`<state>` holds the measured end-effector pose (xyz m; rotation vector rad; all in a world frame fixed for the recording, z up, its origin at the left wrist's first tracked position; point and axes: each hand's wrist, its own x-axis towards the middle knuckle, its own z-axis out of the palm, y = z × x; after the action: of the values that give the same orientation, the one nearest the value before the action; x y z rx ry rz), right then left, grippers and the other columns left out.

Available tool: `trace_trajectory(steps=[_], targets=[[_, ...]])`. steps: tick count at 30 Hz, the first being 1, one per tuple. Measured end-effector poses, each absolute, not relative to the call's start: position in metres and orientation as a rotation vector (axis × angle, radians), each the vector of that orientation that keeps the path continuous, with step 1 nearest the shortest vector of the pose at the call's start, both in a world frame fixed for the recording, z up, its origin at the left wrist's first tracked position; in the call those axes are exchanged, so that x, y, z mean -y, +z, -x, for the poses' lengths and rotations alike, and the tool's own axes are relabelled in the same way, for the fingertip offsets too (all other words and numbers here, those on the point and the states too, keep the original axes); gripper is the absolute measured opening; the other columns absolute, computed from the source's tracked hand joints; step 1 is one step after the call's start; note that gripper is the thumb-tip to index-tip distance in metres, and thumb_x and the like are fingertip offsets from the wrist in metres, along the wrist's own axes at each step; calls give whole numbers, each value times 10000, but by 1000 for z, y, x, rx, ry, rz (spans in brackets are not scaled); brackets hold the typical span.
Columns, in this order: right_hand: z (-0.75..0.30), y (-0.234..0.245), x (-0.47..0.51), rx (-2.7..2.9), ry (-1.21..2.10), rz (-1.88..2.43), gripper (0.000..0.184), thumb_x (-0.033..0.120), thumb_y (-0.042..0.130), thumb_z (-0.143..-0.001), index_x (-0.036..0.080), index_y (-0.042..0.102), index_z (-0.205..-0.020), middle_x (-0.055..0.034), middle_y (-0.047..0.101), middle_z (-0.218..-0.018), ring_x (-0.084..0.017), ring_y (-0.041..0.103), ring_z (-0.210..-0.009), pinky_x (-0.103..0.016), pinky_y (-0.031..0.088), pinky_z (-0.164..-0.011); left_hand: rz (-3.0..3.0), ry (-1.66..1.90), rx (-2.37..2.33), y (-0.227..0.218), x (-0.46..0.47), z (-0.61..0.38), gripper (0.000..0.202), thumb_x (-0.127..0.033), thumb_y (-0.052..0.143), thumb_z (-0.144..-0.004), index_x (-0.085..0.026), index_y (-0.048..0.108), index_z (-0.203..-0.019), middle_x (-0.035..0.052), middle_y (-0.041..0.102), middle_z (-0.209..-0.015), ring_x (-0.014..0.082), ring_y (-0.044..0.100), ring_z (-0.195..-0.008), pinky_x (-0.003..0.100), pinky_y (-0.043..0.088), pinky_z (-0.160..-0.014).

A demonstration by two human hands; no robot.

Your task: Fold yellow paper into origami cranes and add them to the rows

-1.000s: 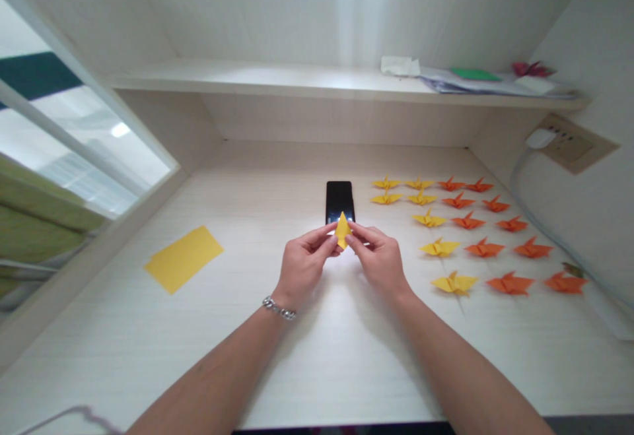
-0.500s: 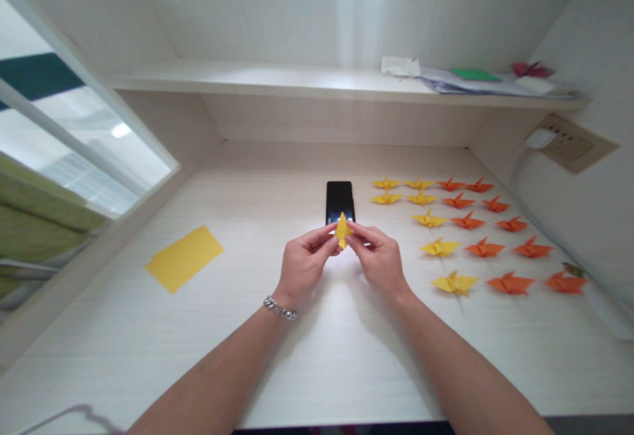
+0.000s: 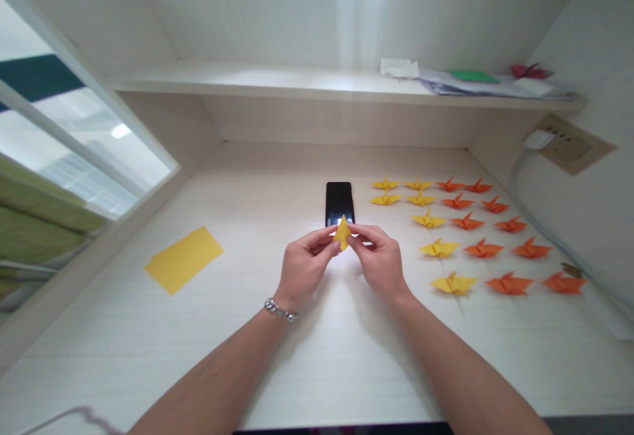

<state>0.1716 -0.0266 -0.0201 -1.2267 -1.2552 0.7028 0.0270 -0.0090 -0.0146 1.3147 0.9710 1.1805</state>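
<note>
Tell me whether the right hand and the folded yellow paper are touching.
Touching. The head view shows the right hand with its thumb against the right edge of the folded yellow paper, no gap between them.

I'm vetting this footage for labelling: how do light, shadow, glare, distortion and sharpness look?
Head view: soft shadows lie on the desk between the forearms; top-edge patches blow out to white; a bright spot shows low on the phone, source unclear; outer areas look stretched; the folded yellow paper is too small for its creases to read clearly.
</note>
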Motion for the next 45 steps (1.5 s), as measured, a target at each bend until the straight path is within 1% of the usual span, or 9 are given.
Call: trace_trajectory(steps=[6,13,20,23,27,31,36,41,45], targets=[[-173,-21,25,1234,712,1251,219,255,633,-782,250,724,-981,-50,688,-962,-175,636,-784,-286,526,-669,-1320,1185,-955,-15,10,-28,370,-304,725,-726,-152,681,-1060,98,727,-980,218,692,-858,362,560,-827],[-174,-20,23,1219,737,1270,195,263,652,-753,240,735,-929,-47,700,-937,-180,638,-776,-296,522,-692,-1334,1203,-959,-16,10,-29,336,-303,730,-714,-161,691,-1016,92,726,-966,228,687,-887,376,546,-861],[-175,-20,22,1172,814,1269,188,276,687,-713,200,721,-882,-53,708,-873,-189,637,-745,-309,516,-692,-1375,1189,-977,-16,10,-28,303,-292,709,-736,-172,692,-1013,89,716,-1000,229,677,-917,380,541,-876],[-175,-20,21,1155,859,1276,190,311,706,-694,188,708,-839,-58,710,-857,-196,638,-742,-319,515,-697,-1348,1173,-977,-14,11,-29,307,-302,722,-719,-176,700,-998,89,716,-1009,234,677,-921,378,543,-871],[-176,-20,21,1192,893,1261,190,356,727,-670,183,689,-739,-73,699,-901,-205,632,-782,-312,520,-688,-1351,1167,-969,-13,11,-28,321,-315,725,-717,-165,693,-999,96,715,-1014,237,676,-927,377,543,-866],[-177,-20,21,1210,937,1273,223,348,739,-656,181,682,-793,-69,698,-862,-204,629,-772,-302,519,-658,-1361,1167,-964,-13,10,-27,333,-316,716,-731,-159,666,-1020,98,720,-983,230,682,-897,367,550,-836],[-178,-21,19,1201,1090,1185,206,315,733,-655,170,682,-793,-59,707,-803,-196,646,-737,-314,512,-693,-1341,1199,-949,-14,10,-26,322,-293,727,-721,-165,641,-1003,75,721,-890,200,685,-788,333,557,-756],[-177,-18,20,1135,1182,1128,100,227,718,-636,170,665,-697,-18,673,-662,-147,609,-615,-259,489,-589,-1354,1175,-897,-13,8,-25,257,-258,746,-698,-153,651,-912,74,706,-889,196,675,-792,325,552,-753],[-176,-15,21,1090,1205,1152,105,209,704,-642,167,654,-725,-3,656,-611,-128,588,-558,-234,467,-528,-1344,1215,-888,-12,8,-24,256,-238,734,-711,-164,639,-937,62,702,-898,180,674,-766,318,554,-732]])
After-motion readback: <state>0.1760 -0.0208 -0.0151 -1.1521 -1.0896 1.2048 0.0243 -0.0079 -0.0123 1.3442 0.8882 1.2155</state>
